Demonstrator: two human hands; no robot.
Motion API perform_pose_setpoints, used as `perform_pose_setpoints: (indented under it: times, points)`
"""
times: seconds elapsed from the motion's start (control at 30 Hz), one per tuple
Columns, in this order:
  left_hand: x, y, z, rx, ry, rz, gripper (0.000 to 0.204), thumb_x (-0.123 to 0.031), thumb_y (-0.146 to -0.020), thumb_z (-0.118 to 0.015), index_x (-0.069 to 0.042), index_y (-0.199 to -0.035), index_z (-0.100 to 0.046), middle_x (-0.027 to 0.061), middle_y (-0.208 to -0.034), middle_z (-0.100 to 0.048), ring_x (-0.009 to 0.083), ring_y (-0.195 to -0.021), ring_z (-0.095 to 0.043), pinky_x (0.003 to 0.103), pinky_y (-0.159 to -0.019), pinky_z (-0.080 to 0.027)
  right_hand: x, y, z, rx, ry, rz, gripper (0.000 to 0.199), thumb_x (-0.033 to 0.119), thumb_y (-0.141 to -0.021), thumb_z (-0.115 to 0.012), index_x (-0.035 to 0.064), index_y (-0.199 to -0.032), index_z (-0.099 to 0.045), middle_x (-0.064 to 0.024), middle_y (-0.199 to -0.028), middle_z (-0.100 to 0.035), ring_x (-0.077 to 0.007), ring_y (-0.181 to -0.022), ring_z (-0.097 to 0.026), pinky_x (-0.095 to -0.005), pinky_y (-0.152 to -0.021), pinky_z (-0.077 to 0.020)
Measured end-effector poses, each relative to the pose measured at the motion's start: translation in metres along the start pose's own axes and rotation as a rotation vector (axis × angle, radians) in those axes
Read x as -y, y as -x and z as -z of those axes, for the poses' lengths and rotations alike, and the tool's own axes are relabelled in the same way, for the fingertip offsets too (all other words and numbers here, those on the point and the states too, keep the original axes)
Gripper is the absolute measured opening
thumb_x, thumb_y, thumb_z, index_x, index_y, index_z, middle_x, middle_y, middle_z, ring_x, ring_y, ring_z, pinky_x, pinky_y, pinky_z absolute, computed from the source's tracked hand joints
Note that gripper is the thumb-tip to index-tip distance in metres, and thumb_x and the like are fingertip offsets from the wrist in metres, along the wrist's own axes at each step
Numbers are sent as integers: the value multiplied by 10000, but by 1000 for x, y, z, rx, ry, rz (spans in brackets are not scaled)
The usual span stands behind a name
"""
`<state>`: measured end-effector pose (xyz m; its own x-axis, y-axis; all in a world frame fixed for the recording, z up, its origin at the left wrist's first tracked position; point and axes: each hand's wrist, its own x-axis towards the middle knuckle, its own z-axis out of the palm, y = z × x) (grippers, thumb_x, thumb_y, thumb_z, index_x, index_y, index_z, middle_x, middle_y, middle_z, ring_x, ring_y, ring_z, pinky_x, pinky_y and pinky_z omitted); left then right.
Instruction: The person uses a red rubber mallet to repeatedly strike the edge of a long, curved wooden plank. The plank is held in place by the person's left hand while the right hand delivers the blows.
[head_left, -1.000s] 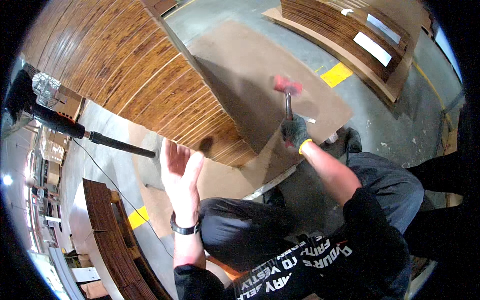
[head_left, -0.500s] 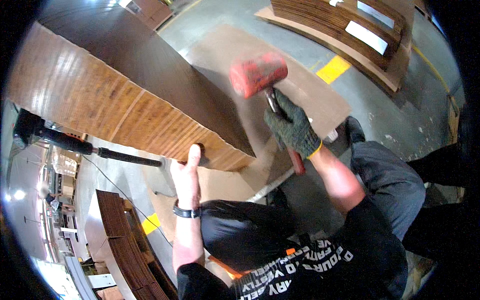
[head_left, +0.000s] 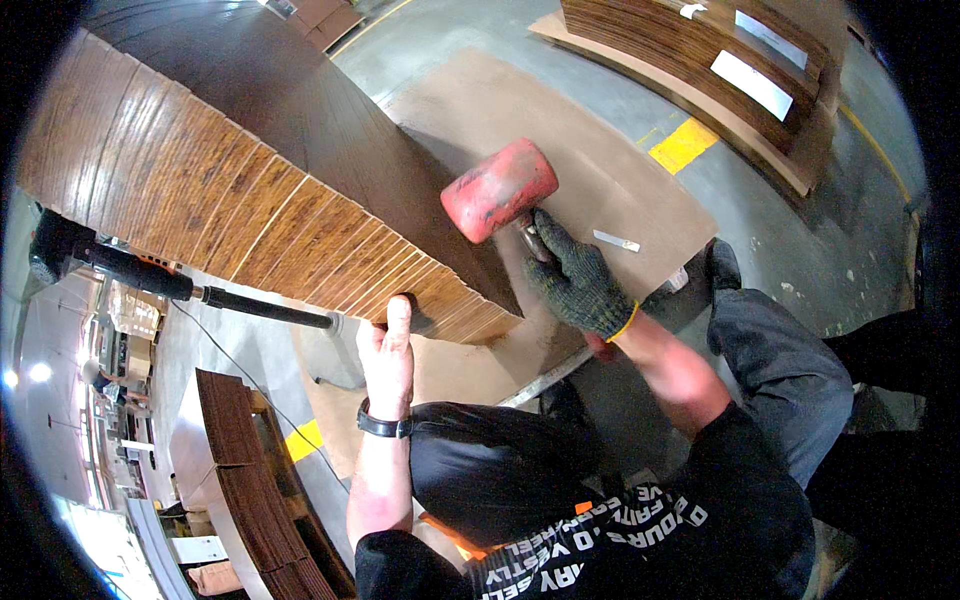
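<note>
My right hand (head_left: pixel 580 275), in a dark knitted glove with a yellow cuff, is closed round the handle of a mallet. The mallet's red, scuffed head (head_left: pixel 500 190) hangs in the air just right of a tall stack of wood-grain boards (head_left: pixel 270 220). My bare left hand (head_left: pixel 388 365), with a black watch at the wrist, rests at the near lower end of that stack. Its thumb lies stretched upward along the board edges, while the other fingers are mostly hidden. The boards' striped edges face me and run diagonally to the upper left.
Brown sheet material (head_left: pixel 590 170) covers the floor beside the stack. A black pole-like tool (head_left: pixel 150 285) with a cord stands left of it. More boards lie at the lower left (head_left: pixel 250 490) and on the upper right pile (head_left: pixel 690 60). A small white strip (head_left: pixel 616 241) lies on the sheet.
The mallet head has dropped slightly and come left, nearer the stack, and its tilt has changed. My left hand keeps its place at the stack's end. The view has shifted a little.
</note>
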<state>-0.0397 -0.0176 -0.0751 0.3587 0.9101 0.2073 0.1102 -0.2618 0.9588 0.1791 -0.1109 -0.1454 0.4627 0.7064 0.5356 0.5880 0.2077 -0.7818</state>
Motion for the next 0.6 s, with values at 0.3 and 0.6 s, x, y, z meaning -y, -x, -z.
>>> perform_pose_setpoints:
  times: [0.3, 0.6]
  points:
    - [5, -2, 3, 27, 8, 42, 350, -273, -938, -561, 6, -1149, -554, 50, -1052, -606, 140, -958, -533, 297, -878, -412, -3, 3, -6, -41, -82, 88, 558, 112, -828, -603, 30, -1345, -410, -182, -1078, -627, -326, -803, -641, -383, -662, -521]
    - [6, 0, 5, 15, 56, 102, 352, -285, -947, -543, 14, -1134, -545, 55, -1052, -591, 137, -934, -527, 290, -856, -420, -5, 16, -8, 30, -128, -86, 575, 80, -826, -602, 11, -1356, -390, -177, -1058, -636, -235, -822, -670, -330, -678, -523]
